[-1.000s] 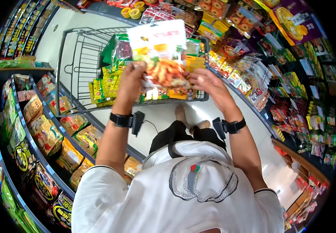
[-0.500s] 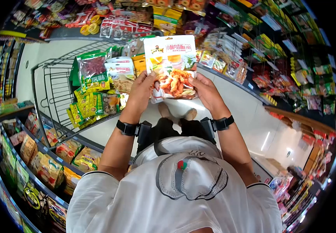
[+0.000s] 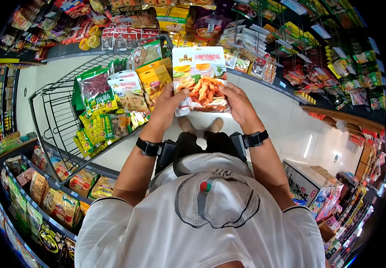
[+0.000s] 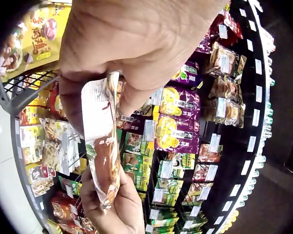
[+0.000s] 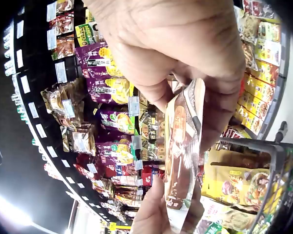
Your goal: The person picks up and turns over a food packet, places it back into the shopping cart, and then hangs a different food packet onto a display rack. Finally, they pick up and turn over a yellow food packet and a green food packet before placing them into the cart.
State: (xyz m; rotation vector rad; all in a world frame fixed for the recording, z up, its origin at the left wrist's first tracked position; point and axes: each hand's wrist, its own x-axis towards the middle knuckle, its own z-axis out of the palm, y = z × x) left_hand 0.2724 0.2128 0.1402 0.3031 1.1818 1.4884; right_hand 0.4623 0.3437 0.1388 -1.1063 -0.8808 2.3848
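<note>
Both hands hold a white food pouch (image 3: 201,93) upright in front of the body, its printed face with a picture of fried strips turned up toward the head camera. On one side edge my left hand (image 3: 167,107) pinches it, thumb over the front. My right hand (image 3: 243,106) grips the opposite edge in the same way. Seen edge-on in the left wrist view, the pouch (image 4: 103,141) is thin and slightly bulged. In the right wrist view its patterned side (image 5: 181,151) runs between the two hands.
A wire shopping cart (image 3: 52,154) stands at the front left, with yellow packets (image 3: 157,80), green packets (image 3: 95,91) and white pouches (image 3: 129,91) inside. Shelves of bagged goods (image 3: 63,207) line the left. Hanging packets (image 3: 295,80) fill the right-hand racks. Stacked boxes (image 3: 311,181) stand at lower right.
My right hand, earlier loose beside the pouch, now grips its edge. The pouch has turned steady and moved from over the cart to nearer the body; the cart now appears farther left.
</note>
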